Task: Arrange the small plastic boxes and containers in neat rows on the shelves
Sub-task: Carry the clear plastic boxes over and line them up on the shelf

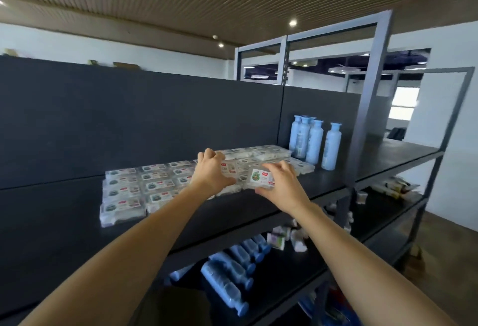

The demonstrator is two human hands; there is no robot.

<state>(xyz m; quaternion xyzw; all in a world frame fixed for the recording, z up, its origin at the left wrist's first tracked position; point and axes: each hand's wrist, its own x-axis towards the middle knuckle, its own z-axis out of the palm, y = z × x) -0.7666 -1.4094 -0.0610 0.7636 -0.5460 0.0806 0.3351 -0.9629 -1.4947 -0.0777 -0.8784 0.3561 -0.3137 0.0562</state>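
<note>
Several small clear plastic boxes (144, 188) with white labels lie in rows on the dark top shelf (258, 204). My right hand (283, 183) grips one labelled box (261, 177) at the front right of the rows, thumb under it and fingers over its top. My left hand (210, 170) has its fingers curled over the boxes (229, 168) just left of that one, in the middle of the rows. More boxes (261, 151) run back to the right behind both hands.
Several pale blue bottles (314, 144) stand upright at the right end of the top shelf. On the lower shelf lie more blue bottles (232, 271) and small loose packets (282, 239). A dark back panel (129, 118) closes the rear; metal posts (367, 108) frame the rack.
</note>
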